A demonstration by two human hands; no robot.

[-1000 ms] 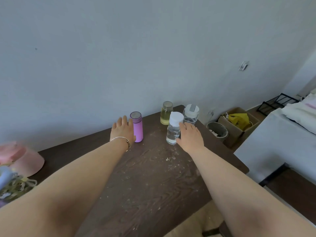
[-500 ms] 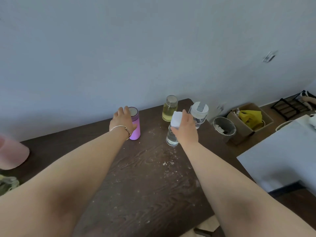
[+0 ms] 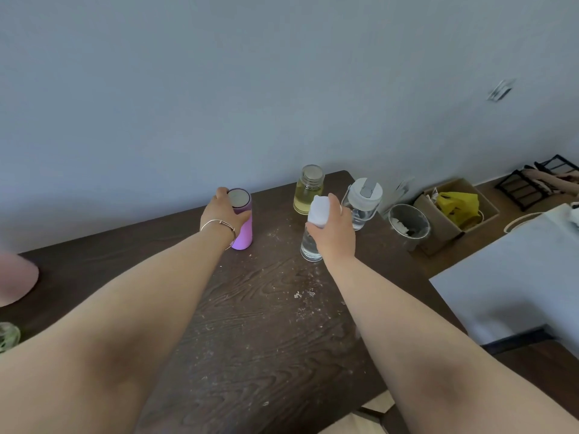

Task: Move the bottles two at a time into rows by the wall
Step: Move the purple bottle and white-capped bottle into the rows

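A person's left hand (image 3: 224,216) (thin bangle on the wrist) grips a purple flask (image 3: 242,227) on a dark wooden table (image 3: 250,339). Their right hand (image 3: 333,234) clasps a clear white-capped bottle (image 3: 313,233) mid-table. Behind, by the wall (image 3: 250,89), stand an oil jar (image 3: 307,190) and a clear handled bottle (image 3: 363,200).

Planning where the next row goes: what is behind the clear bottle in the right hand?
Behind the clear bottle, nearer the wall, stand a yellow jar and a handled bottle. The right hand covers part of the table between them.
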